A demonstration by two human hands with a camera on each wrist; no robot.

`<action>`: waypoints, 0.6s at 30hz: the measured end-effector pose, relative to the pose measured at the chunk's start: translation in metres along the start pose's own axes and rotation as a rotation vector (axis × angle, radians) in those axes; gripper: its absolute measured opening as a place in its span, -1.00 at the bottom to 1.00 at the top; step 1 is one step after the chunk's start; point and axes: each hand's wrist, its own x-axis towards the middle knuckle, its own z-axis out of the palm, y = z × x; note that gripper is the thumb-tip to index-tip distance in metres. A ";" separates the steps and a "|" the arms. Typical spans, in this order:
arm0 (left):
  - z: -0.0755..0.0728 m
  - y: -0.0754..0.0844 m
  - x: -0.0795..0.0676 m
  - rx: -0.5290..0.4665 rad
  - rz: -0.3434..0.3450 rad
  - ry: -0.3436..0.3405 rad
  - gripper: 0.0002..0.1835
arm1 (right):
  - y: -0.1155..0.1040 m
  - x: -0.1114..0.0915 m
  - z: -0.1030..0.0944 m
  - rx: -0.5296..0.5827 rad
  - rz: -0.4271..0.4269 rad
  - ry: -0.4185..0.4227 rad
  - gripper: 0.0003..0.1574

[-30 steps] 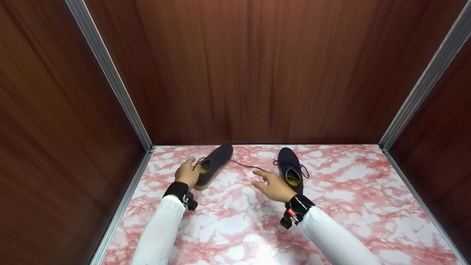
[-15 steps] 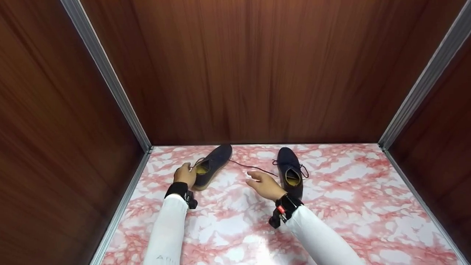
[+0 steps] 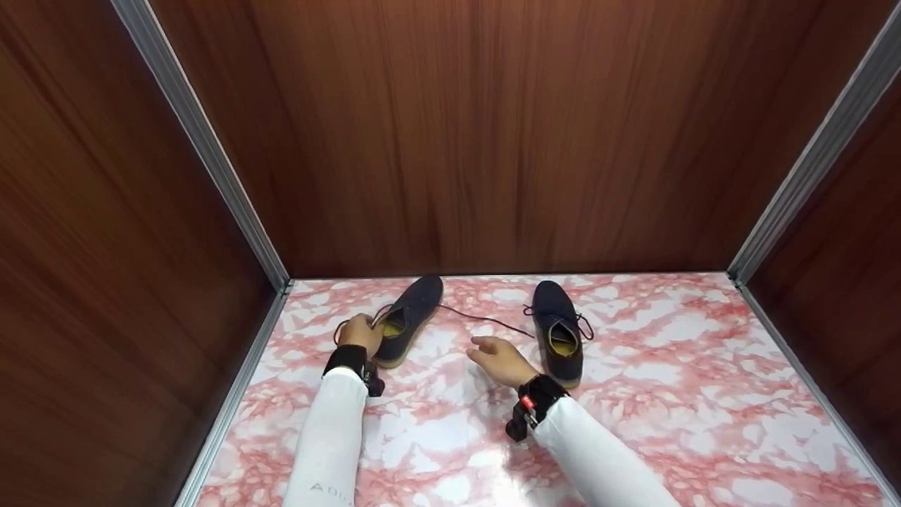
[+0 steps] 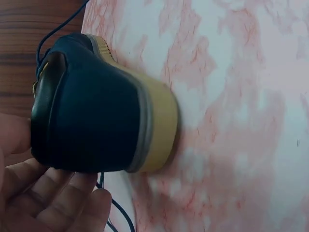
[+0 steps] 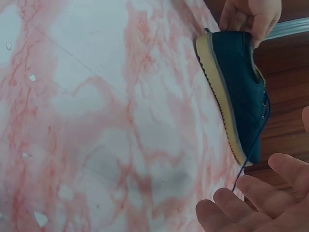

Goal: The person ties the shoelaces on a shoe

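My left hand [image 3: 360,334] grips the collar of a navy lace-up shoe [image 3: 421,298] near the heel, thumb at the opening and fingers along the outer side. The tan sole [image 4: 161,125] and rounded heel show in the left wrist view. One loose shoelace [image 3: 486,319] trails from this shoe to the right across the surface; another part loops beside my left hand. My right hand [image 3: 502,360] is held over the surface between the shoes, fingers loosely extended and holding nothing. To its right a matching navy shoe [image 3: 553,301] has its lace tied in a bow.
The shoes stand on a pink-and-white marbled surface [image 3: 676,401], toes toward a brown wood-grain back panel [image 3: 493,141]. Side panels rise at left [image 3: 105,246] and right [image 3: 838,282], with grey metal strips at the corners.
My left hand has closed its fingers around the shoe's collar. My right hand has moved left and slightly toward me, uncovering the shoelace's end. The right-hand shoe stays put.
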 end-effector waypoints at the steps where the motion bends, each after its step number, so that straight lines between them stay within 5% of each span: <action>1: 0.001 0.001 -0.001 -0.002 -0.007 -0.011 -0.55 | 0.000 0.000 0.002 -0.001 -0.002 0.001 -0.35; 13: 0.013 0.022 -0.028 -0.108 -0.072 -0.234 -0.79 | -0.005 0.002 0.029 0.163 0.057 -0.007 -0.34; 18: 0.022 0.024 -0.040 -0.129 -0.007 -0.262 -0.74 | -0.013 0.002 0.039 0.315 0.136 -0.023 -0.30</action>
